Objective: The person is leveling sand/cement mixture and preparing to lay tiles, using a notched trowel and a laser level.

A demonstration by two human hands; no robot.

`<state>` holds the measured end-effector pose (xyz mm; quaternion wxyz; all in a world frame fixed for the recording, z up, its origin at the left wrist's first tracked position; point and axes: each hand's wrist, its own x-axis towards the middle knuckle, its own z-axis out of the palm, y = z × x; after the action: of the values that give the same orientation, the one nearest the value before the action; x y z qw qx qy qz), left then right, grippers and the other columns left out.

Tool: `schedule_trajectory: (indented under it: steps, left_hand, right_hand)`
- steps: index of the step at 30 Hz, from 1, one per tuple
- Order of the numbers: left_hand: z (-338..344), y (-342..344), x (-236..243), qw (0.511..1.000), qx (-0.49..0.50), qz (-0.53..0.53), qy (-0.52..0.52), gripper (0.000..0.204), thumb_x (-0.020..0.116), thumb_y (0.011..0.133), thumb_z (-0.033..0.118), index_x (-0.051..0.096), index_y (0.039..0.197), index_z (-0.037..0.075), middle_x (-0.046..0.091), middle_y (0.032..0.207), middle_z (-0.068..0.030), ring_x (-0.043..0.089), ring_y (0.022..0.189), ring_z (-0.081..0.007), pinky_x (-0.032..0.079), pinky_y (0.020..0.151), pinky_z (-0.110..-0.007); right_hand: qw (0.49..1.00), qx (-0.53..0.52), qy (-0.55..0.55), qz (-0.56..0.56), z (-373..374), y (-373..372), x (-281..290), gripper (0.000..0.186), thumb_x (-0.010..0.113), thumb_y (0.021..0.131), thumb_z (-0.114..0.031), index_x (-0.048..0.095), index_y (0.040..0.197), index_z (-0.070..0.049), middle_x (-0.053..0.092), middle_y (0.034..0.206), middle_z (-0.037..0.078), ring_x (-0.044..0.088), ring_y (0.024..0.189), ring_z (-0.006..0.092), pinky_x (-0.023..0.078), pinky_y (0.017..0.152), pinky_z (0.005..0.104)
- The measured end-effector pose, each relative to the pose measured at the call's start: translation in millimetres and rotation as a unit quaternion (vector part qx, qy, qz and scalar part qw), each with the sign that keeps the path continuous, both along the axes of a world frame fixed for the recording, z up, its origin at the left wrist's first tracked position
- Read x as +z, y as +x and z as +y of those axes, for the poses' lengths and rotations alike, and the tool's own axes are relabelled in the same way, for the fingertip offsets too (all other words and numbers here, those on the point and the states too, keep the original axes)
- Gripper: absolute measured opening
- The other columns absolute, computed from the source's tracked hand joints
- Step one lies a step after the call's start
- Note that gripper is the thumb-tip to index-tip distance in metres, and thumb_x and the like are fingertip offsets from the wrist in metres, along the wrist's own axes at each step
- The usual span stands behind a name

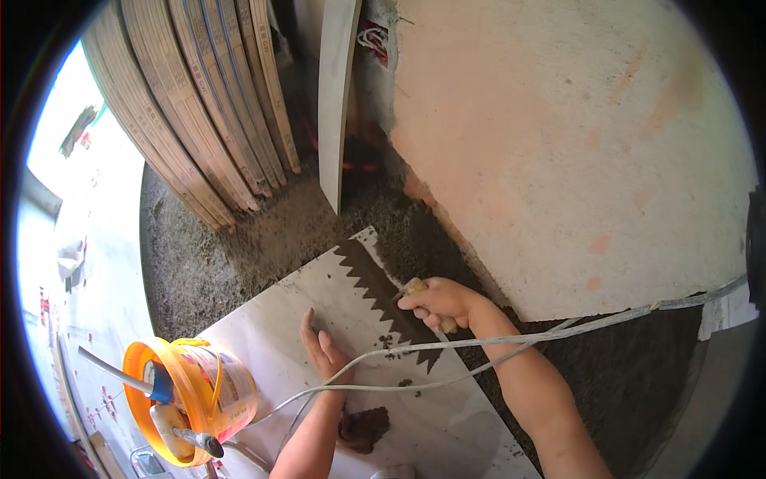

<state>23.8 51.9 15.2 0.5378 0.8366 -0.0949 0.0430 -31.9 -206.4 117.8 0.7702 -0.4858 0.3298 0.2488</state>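
My right hand is wrapped round the wooden handle of a notched trowel. The trowel's dark toothed blade lies over the right edge of a white marbled tile, its teeth pointing left. Left of the blade, my left hand rests on the tile with its fingers stretched out and nothing in them. Small dark crumbs are scattered near the trowel's lower end. Closer to me, a dark brown clump lies on the tile, partly behind my left forearm; I cannot tell what it is.
A grey cable crosses above my forearms. At left stands an orange bucket holding a mallet and a blue-ended tool. Several tiles stand on edge behind, beside a single upright tile. Rough grey mortar borders the plastered wall.
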Motion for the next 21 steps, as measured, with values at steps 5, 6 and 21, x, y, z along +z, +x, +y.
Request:
schedule_trajectory:
  steps: [5, 6, 21]
  left_hand:
    - [-4.8, -0.5, -1.6, 1.000, -0.026, -0.007, 0.004, 0.049, 0.038, 0.098, 0.023, 0.046, 0.139, -0.003, 0.048, 0.140, -0.0229, 0.043, 0.134, -0.0363, 0.029, 0.114, -0.043]
    - [-5.5, -0.1, -3.6, 0.999, -0.032, -0.013, 0.006, 0.049, 0.038, 0.099, 0.022, 0.046, 0.139, -0.004, 0.048, 0.141, -0.0230, 0.043, 0.134, -0.0366, 0.029, 0.114, -0.043]
    - [-1.2, -0.7, -2.1, 0.997, -0.048, -0.043, 0.049, 0.051, 0.037, 0.101, 0.030, 0.046, 0.139, -0.004, 0.050, 0.139, -0.0220, 0.045, 0.132, -0.0350, 0.031, 0.113, -0.042]
  right_hand:
    - [0.998, -0.050, 0.008, 0.023, -26.2, -5.3, -15.0, 0.018, 0.070, 0.085, -0.019, 0.056, 0.083, -0.010, 0.052, 0.068, -0.001, 0.046, 0.047, 0.0081, 0.041, 0.042, 0.0290]
    - [0.998, -0.053, -0.030, 0.016, -31.4, -1.0, -21.8, 0.018, 0.071, 0.085, -0.020, 0.056, 0.083, -0.009, 0.052, 0.068, 0.000, 0.047, 0.047, 0.0087, 0.042, 0.042, 0.0292]
    - [0.978, -0.199, 0.038, -0.053, 17.6, -19.1, 14.5, 0.025, 0.064, 0.092, -0.031, 0.051, 0.086, -0.012, 0.052, 0.067, 0.001, 0.049, 0.046, 0.0101, 0.042, 0.042, 0.0295]
